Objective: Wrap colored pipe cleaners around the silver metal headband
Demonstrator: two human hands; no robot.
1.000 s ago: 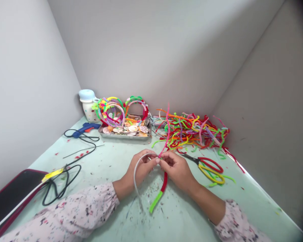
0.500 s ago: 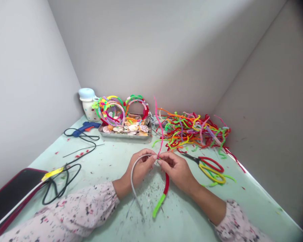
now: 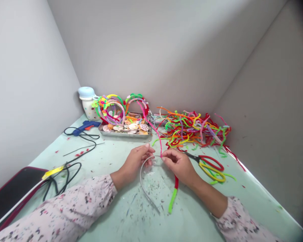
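Note:
My right hand [image 3: 179,166] pinches the top of a thin headband [image 3: 140,178] together with the near end of a pink pipe cleaner [image 3: 155,128]. The pink length stands up from the fingertips and leans to the left. Bare grey shows on the headband's left half; its right leg is wrapped in red, with a bright green end [image 3: 172,201]. Part of the wrapped side is hidden behind my right hand. My left hand [image 3: 133,163] is beside the bare half, thumb and fingers apart, apparently not gripping it.
A metal tray [image 3: 125,135] of seashells holds finished colourful headbands. To its right lies a heap of pipe cleaners [image 3: 192,129], with scissors [image 3: 204,163] in front. On the left are a blue glue gun [image 3: 84,127], black cord [image 3: 68,178], a lidded white jar [image 3: 89,106] and a dark tablet-like object [image 3: 15,188].
My left hand has loosened from the headband and its fingers have parted. The headband has shifted right in my right hand, and the pink pipe cleaner has tipped leftward.

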